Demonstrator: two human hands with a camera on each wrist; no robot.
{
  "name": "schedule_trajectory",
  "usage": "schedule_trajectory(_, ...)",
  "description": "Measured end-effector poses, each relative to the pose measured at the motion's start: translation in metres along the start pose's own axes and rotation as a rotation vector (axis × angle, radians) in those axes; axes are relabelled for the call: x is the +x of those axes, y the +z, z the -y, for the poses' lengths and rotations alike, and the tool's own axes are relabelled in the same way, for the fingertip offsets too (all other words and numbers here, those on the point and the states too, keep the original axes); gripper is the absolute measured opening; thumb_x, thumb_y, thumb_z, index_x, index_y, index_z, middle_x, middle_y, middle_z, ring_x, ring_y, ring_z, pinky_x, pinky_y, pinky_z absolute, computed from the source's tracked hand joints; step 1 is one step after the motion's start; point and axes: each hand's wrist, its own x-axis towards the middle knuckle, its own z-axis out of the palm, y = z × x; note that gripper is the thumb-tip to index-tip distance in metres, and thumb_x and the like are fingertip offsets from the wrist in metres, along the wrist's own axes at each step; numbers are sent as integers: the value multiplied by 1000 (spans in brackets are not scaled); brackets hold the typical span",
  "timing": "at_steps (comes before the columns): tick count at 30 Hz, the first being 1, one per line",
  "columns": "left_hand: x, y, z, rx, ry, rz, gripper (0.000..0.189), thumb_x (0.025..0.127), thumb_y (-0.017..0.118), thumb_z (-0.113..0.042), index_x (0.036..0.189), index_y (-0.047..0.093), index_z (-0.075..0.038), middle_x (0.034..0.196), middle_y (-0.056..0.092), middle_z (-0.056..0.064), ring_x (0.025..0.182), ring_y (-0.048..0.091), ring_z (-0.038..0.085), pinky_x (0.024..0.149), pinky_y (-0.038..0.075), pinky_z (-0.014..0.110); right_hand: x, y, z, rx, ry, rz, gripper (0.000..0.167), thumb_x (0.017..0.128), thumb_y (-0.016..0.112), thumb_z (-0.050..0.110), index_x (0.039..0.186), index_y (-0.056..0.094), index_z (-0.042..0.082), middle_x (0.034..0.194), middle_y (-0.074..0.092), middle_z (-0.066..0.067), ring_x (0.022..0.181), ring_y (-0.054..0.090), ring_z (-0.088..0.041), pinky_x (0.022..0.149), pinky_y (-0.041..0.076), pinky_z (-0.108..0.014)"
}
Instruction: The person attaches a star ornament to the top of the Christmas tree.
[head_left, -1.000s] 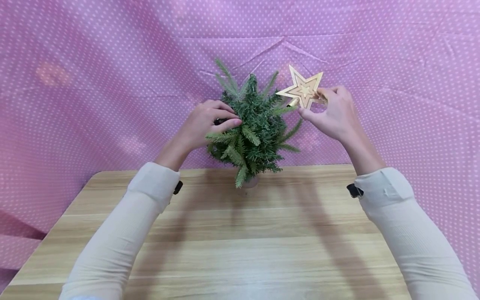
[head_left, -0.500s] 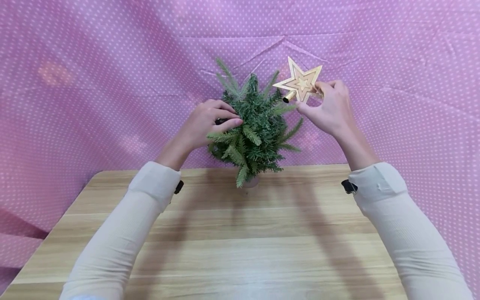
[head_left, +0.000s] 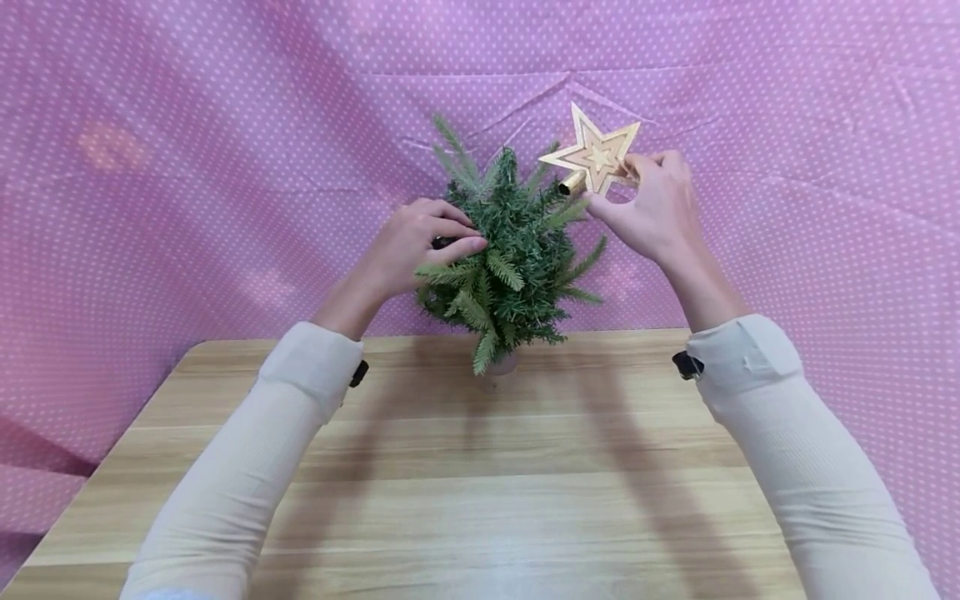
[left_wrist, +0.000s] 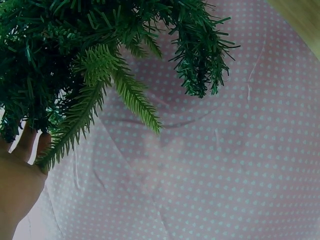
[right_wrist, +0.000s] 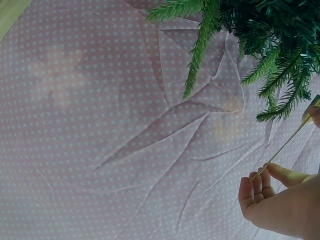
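Observation:
A small artificial Christmas tree [head_left: 517, 258] stands near the table's back edge, its base mostly hidden under the branches. From its left side my left hand [head_left: 412, 246] holds the tree's upper branches, the fingertips partly lost among the needles. In the left wrist view, that hand [left_wrist: 22, 175] shows at the left edge against the foliage. My right hand [head_left: 656, 204] pinches a gold star tree topper [head_left: 598, 156] by its right side, up beside the treetop. The star's short gold tube [head_left: 572, 183] points down-left toward the tree. Edge-on, the star [right_wrist: 285, 145] looks like a thin line in the right wrist view.
The light wooden table [head_left: 480, 483] spreads out in front of the tree. Behind and at the sides hangs a pink dotted cloth [head_left: 225, 167] with creases. A black strap shows at each sleeve cuff.
My right hand has raised the star and brought it a little left, closer to the treetop. More of its tube shows now. The left hand and the tree have hardly moved.

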Motion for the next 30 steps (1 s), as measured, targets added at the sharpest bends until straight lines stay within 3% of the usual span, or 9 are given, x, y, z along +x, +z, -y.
schedule_trajectory(8, 0, 0, 1, 17, 5, -7, 32, 100, 65, -37, 111, 79, -10, 124, 68, 10, 118, 57, 30, 104, 41, 47, 6, 5, 15, -1, 9, -9, 75, 86, 66, 59, 139, 58, 7, 133, 43, -15, 120, 38, -29, 98, 37, -45)
schedule_trajectory(18, 2, 1, 0, 26, -8, 5, 34, 100, 65, -40, 112, 78, -12, 125, 68, 9, 120, 56, 29, 106, 39, 47, 8, 8, 32, -1, 45, -46, 78, 86, 67, 55, 147, 52, 9, 137, 42, -11, 125, 35, -24, 102, 37, -40)
schedule_trajectory(30, 0, 0, -1, 36, -11, 4, 34, 100, 65, -40, 112, 79, -12, 125, 68, 9, 120, 56, 29, 105, 40, 48, 11, 14, 44, -35, 69, -85, 70, 86, 67, 51, 140, 55, 8, 138, 41, -11, 127, 34, -24, 104, 37, -37)
